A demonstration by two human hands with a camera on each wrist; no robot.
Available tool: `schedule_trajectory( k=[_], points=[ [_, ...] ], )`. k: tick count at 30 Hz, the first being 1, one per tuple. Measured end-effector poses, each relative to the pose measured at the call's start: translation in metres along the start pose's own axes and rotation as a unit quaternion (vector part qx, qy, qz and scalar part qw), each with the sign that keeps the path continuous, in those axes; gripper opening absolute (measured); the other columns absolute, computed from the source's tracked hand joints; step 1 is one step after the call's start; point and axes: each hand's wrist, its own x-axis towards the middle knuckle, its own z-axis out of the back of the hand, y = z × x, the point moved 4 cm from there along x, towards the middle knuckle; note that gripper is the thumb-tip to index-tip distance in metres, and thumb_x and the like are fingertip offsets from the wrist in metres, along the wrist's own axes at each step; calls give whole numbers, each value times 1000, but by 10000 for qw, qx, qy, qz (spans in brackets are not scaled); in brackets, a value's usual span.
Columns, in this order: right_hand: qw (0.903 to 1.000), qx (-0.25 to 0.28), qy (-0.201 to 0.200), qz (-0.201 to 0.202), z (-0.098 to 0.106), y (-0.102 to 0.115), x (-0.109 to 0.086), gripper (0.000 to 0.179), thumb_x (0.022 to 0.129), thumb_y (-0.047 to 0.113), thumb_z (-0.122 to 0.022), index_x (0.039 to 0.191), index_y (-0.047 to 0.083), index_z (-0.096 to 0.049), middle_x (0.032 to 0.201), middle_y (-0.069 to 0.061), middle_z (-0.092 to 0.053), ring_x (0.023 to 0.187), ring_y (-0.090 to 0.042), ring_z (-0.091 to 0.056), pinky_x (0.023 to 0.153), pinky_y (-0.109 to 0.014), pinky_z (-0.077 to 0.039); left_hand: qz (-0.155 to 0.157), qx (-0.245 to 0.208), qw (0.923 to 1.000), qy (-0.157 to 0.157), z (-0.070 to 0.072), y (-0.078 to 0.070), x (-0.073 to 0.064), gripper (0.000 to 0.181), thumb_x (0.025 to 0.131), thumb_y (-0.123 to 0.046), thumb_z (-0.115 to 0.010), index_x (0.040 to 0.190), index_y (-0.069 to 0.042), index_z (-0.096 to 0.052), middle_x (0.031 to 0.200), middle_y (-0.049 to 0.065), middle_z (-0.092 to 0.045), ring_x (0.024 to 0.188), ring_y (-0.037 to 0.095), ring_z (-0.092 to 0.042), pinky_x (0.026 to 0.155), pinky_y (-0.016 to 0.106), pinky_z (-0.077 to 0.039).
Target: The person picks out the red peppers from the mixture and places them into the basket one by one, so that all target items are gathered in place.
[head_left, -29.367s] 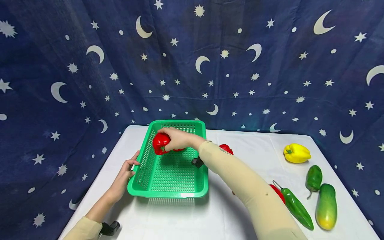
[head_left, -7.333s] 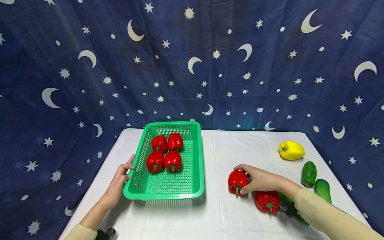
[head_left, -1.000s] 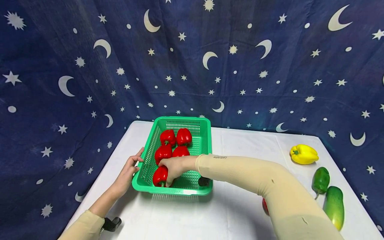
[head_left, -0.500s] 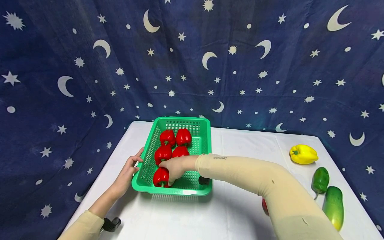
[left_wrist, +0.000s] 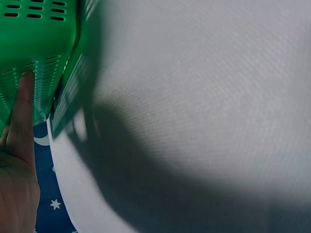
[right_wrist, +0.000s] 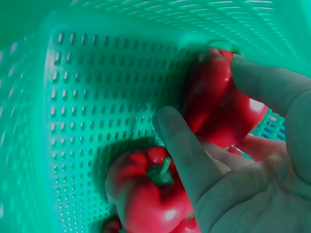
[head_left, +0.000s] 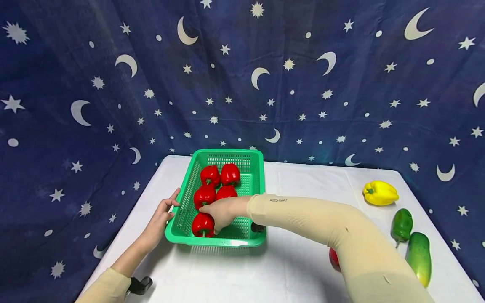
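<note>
In the head view a green perforated basket (head_left: 247, 243) holds several red bell peppers. My right hand (head_left: 221, 212) is inside it, beside the nearest red bell pepper (head_left: 202, 225) in the front left corner. The right wrist view shows the thumb against that bell pepper (right_wrist: 221, 104), while the index finger stretches straight out, apart from it. Another bell pepper (right_wrist: 153, 194) lies just below that finger. My left hand (head_left: 154, 225) rests against the basket's left side; one straight finger (left_wrist: 23, 107) touches the outer wall in the left wrist view.
At the right of the white-covered table (head_left: 235, 277) lie a yellow bell pepper (head_left: 380, 193), a dark green pepper (head_left: 401, 225) and a green-yellow cucumber-like vegetable (head_left: 419, 257). A red bell pepper (head_left: 334, 257) is mostly hidden behind my right forearm. A star-patterned curtain (head_left: 242, 84) hangs behind.
Since about seven seconds ago, a fifth red bell pepper has come from the table into the basket's front left. Over the last second my right fingers have loosened around it. My left hand stays put.
</note>
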Motion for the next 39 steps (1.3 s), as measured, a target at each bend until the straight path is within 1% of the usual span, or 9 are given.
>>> schedule_trajectory(
  k=[3, 8, 15, 20, 24, 25, 29, 32, 39],
  points=[
    [9999, 26, 24, 104, 5, -3, -6, 79, 89, 23, -79, 158, 21, -39, 124, 3, -61, 107, -12, -51, 80, -26, -48, -32, 31, 10000, 16, 0, 1, -1, 28, 94, 8, -29, 121, 7, -37, 170, 15, -12, 154, 40, 0, 103, 16, -24],
    [9994, 97, -109, 303, 19, -8, -16, 67, 93, 25, -73, 153, 16, -46, 141, 2, -57, 115, -10, -53, 94, -28, -46, -40, 111, 9999, 26, 0, 0, -1, 28, 94, 7, -29, 121, 6, -37, 170, 15, -12, 154, 40, 0, 103, 15, -24],
    [9982, 272, -205, 497, 33, -15, -28, 61, 95, 29, -69, 150, 11, -50, 124, -1, -63, 103, -11, -56, 89, -28, -47, -89, 159, 9998, -6, 1, -1, -1, 28, 94, 8, -29, 121, 6, -37, 170, 16, -12, 153, 41, -1, 103, 16, -27],
    [9971, 430, -259, 571, 34, -21, -35, 60, 95, 31, -69, 149, 10, -51, 136, -5, -62, 113, -11, -58, 97, -30, -46, -240, 209, 9995, -62, 1, 0, -1, 28, 93, 10, -30, 120, 7, -38, 170, 18, -12, 153, 40, -2, 104, 16, -25],
    [9949, 680, -327, 674, 34, -27, -41, 60, 96, 30, -69, 149, 8, -51, 138, -7, -62, 115, -13, -59, 98, -31, -47, -275, 137, 9995, -54, -1, 0, -1, 29, 92, 10, -30, 120, 7, -37, 169, 19, -13, 155, 27, -8, 104, 16, -25],
    [9942, 749, -358, 686, 34, -28, -43, 60, 96, 30, -69, 149, 8, -50, 139, -6, -62, 117, -14, -59, 98, -31, -47, -300, 102, 9995, -47, -1, 0, 0, 29, 92, 10, -30, 120, 8, -37, 169, 21, -13, 155, 26, -9, 104, 16, -25],
    [9905, 971, -597, 764, 36, -33, -50, 58, 96, 30, -68, 148, 8, -52, 142, -5, -60, 121, -18, -59, 99, -33, -47, -358, 65, 9993, -69, -1, 1, 1, 28, 92, 11, -30, 119, 9, -37, 168, 23, -13, 153, 13, -14, 104, 16, -24],
    [9881, 1043, -856, 742, 39, -38, -59, 56, 96, 30, -69, 147, 10, -54, 141, -3, -60, 120, -19, -59, 99, -35, -48, -314, 92, 9994, -90, -1, 2, 1, 29, 91, 10, -30, 119, 8, -37, 168, 23, -14, 153, 14, -14, 104, 16, -24],
    [9805, 1275, -1368, 609, 43, -57, -83, 50, 97, 31, -66, 144, 19, -57, 142, 4, -60, 122, -18, -58, 100, -37, -47, -225, 109, 9997, -45, -1, 2, 1, 28, 92, 10, -29, 119, 8, -36, 169, 21, -13, 153, 39, -4, 102, 16, -26]
  ],
)
